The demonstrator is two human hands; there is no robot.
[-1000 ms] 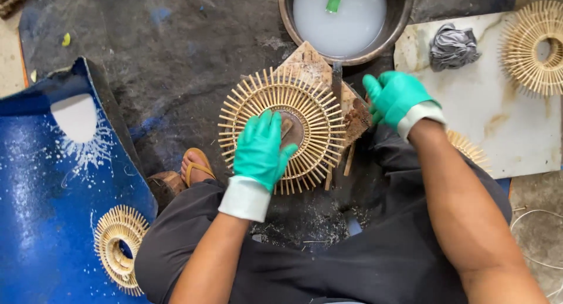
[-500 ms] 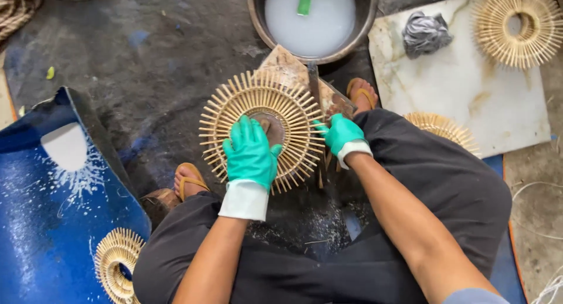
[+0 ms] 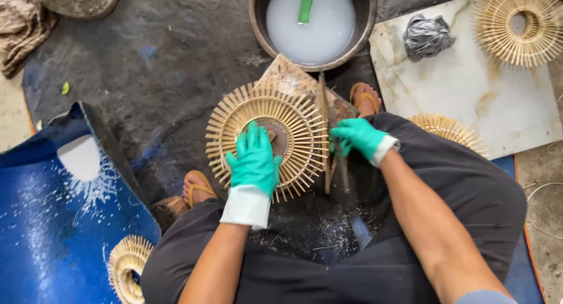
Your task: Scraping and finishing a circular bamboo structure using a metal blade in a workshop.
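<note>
A round woven ring of thin bamboo sticks [image 3: 293, 113] lies on a worn wooden block [image 3: 287, 75] between my feet. My left hand [image 3: 253, 160], in a green glove, presses flat on the ring's centre and lower part, fingers spread. My right hand [image 3: 356, 137], also gloved green, is closed around a long thin tool [image 3: 324, 134] that stands along the ring's right edge. Whether the tool has a blade I cannot tell.
A dark basin of milky liquid [image 3: 311, 22] with a green piece floating sits just beyond the block. A white slab [image 3: 475, 98] at right carries a grey rag [image 3: 428, 37] and another stick ring [image 3: 519, 25]. More rings lie at my right knee [image 3: 448, 131] and lower left [image 3: 126, 266], beside a blue sheet [image 3: 53, 222].
My right hand came down from the ring's upper right to the ring's right edge and closed on the long tool. The left hand stayed pressed on the ring.
</note>
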